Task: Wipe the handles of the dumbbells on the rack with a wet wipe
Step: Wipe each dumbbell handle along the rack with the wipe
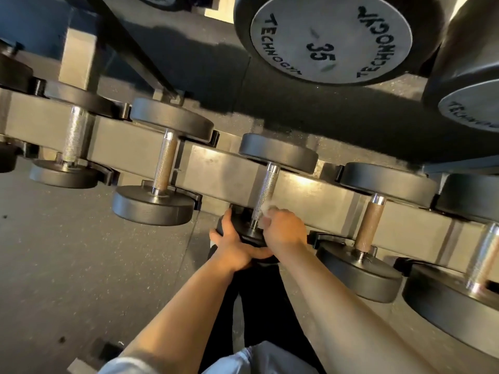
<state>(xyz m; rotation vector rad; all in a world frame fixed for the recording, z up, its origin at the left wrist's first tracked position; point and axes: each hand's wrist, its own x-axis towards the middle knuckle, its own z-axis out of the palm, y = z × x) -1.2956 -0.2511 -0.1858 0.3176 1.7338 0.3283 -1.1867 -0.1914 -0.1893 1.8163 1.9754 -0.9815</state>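
Running across the view from left to right, a long grey metal rack rail (221, 168) carries a row of black round-headed dumbbells, and it serves as the landmark for everything else. At the rail's far left a bright knurled steel handle (75, 136) crosses it, with a second, slightly coppery knurled handle (165, 161) next along. Midway along the rail sits the black dumbbell with the silver knurled handle (266, 191) that is being cleaned; its far head lies beyond the rail and its near black round head (244, 233) hangs on the near side.

The left hand (233, 245) reaches up from below the rail and grips that near head, fingers curled round its left edge and thumb under its rim. Just right of it, the right hand (283, 230) is closed on a small white wet wipe (270, 210), pressing it against the lower end of the silver handle, close to the near head; the wipe is blurred and mostly hidden by the fingers.

Further right along the rail stands a copper-toned knurled handle (368, 225), then a larger steel handle (484, 255) at the frame's edge. Above the rail, on an upper tier, a big black dumbbell end with a grey cap marked 35 (329, 39) faces the camera.
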